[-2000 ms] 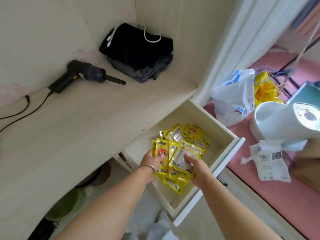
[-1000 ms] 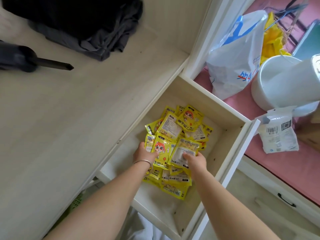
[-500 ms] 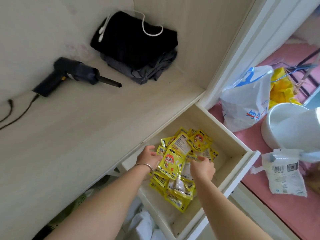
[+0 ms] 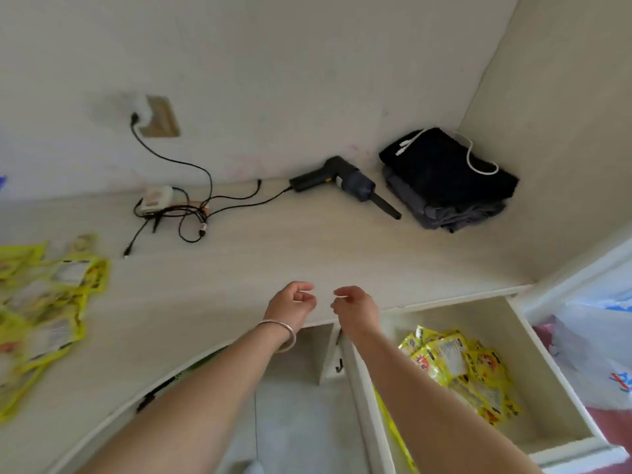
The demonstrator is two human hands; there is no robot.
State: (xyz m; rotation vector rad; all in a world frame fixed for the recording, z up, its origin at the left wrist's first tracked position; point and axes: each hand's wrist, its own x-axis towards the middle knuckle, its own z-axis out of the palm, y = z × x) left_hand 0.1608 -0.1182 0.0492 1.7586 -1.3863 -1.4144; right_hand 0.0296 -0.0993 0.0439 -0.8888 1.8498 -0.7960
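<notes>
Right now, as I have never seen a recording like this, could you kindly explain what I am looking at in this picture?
No machine here: a person wears a wide-angle camera on the head, looking forward and down, so both bare arms are theirs. The left hand, with a bracelet on its wrist, and the right hand hover over the desk near its front edge, fingers loosely curled, holding nothing. On the desk lie a spread of yellow packets at the left, tangled cables, a black handheld blower and folded dark clothes in the corner. At the right, an open drawer holds a pile of yellow packets.
</notes>
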